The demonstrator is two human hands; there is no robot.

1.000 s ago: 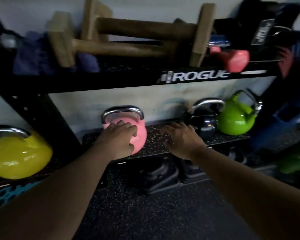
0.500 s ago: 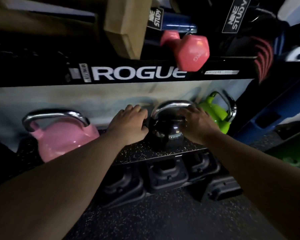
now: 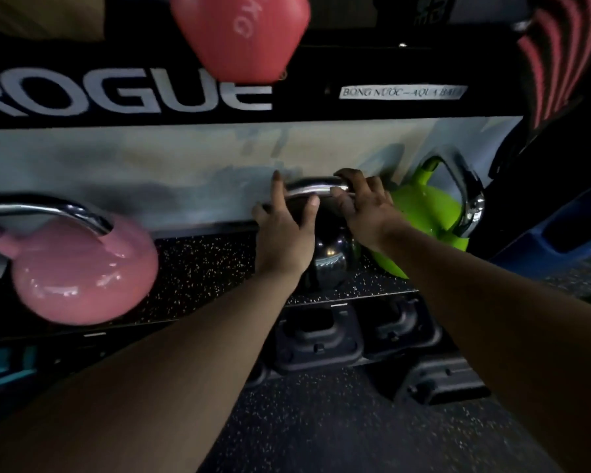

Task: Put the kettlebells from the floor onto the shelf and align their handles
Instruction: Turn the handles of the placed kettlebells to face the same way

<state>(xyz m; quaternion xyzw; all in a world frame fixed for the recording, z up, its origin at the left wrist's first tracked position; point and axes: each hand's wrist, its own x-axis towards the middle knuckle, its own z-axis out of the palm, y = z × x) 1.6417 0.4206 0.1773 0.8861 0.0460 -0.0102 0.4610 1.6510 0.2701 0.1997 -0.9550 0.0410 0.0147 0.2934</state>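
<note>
Speckled rubber shelf (image 3: pixel 198 264), black kettlebell (image 3: pixel 328 257), hands (image 3: pixel 325 216) on handle

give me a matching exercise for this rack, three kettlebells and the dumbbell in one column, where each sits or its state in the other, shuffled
Column 1:
1. glossy pink kettlebell
2. shiny black kettlebell
3. lime green kettlebell
4. red hex-ended dumbbell

Column 2:
A. on the upper shelf, overhanging the ROGUE lettering
B. both hands on its steel handle
C. far right on the speckled shelf
D. far left on the speckled shelf, untouched

Pairs: 1-D, 2-B, 3-C, 4-A
</note>
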